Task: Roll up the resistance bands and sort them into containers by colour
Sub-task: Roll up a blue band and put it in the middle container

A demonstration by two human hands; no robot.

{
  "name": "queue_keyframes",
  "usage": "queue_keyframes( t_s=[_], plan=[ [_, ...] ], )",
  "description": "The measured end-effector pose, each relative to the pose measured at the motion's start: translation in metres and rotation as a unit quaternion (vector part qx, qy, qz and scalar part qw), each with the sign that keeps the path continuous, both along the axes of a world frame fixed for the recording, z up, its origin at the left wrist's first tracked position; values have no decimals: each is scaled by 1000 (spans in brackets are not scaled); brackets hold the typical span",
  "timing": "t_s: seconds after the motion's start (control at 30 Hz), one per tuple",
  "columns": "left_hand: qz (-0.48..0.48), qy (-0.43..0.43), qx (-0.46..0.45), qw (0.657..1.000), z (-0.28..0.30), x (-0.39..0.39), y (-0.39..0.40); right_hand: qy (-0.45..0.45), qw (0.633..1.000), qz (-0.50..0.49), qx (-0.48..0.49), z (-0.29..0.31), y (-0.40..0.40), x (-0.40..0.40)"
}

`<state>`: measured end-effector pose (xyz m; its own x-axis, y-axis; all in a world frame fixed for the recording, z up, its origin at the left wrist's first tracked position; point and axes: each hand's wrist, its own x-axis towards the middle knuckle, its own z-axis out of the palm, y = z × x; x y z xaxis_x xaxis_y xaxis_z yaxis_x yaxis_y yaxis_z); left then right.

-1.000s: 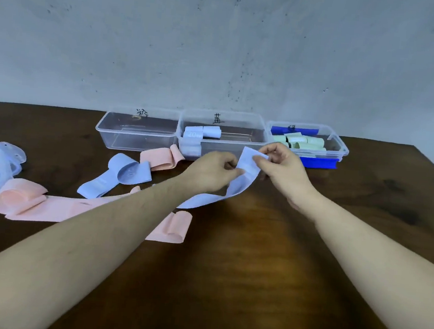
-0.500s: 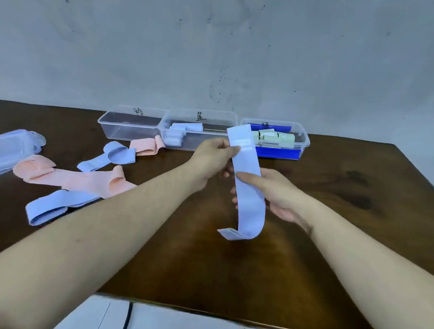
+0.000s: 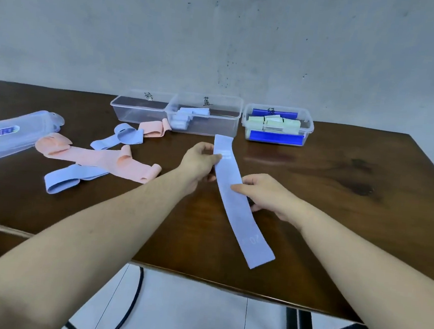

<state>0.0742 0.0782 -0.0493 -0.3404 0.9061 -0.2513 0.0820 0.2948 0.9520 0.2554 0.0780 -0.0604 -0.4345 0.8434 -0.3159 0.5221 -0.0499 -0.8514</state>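
Two blue rolls are already binned in the middle container, greens are boxed too, but pink and blue strips are left on the counter. One blue band is pinched flat, unrolled, above the counter by left hand and right hand fingers.

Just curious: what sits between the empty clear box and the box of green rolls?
In the head view, a clear box holding rolled blue bands sits between them.
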Motion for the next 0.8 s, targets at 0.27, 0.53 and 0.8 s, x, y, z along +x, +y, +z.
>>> queue_keyframes(
  t_s=[0.27,0.53,0.8],
  plan=[
    [-7,-43,-42,998,-13,-18,44,-109,992,-48,38,-5,20,-15],
    [-65,-51,-24,996,-28,-25,69,-139,982,-116,61,-12,30,-26],
    [-115,28,32,993,-36,-30,48,-161,975,-86,129,-14,14,-19]
  ],
)
